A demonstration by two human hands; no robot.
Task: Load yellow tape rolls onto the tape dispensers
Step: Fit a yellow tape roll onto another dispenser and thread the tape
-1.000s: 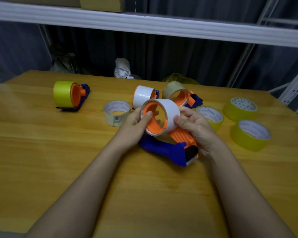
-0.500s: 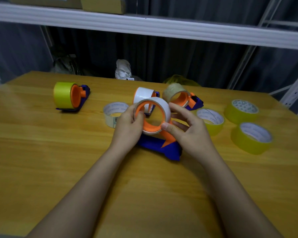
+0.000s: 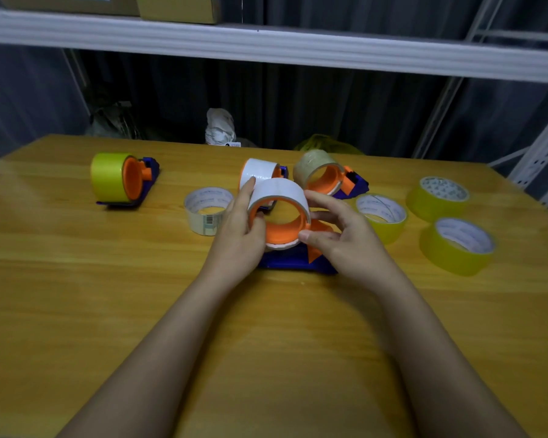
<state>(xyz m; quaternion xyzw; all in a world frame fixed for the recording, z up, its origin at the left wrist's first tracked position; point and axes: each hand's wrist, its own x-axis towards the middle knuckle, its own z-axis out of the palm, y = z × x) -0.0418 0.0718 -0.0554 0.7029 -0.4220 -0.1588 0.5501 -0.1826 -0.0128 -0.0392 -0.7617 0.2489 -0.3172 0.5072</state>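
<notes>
A blue and orange tape dispenser (image 3: 293, 259) lies on the wooden table (image 3: 76, 295) in the middle, with a white tape roll (image 3: 282, 191) on its orange hub. My left hand (image 3: 239, 232) grips the left side of that roll. On the roll's right, my right hand (image 3: 339, 238) pinches its rim between thumb and fingers. Three loose yellow tape rolls lie to the right: one (image 3: 382, 216) beside my right hand, one (image 3: 437, 197) farther back, one (image 3: 457, 245) nearest the edge. At the left stands a dispenser loaded with a yellow roll (image 3: 108, 177).
Behind my hands stand a dispenser with a white roll (image 3: 260, 172) and one with a clear brownish roll (image 3: 320, 172). A loose white roll (image 3: 208, 210) lies left of my hands. A white shelf beam (image 3: 266, 49) runs overhead at the back.
The dispenser has been turned and set flat on the table, its hub opening now facing me. My right hand left the handle and came up to the roll's rim.
</notes>
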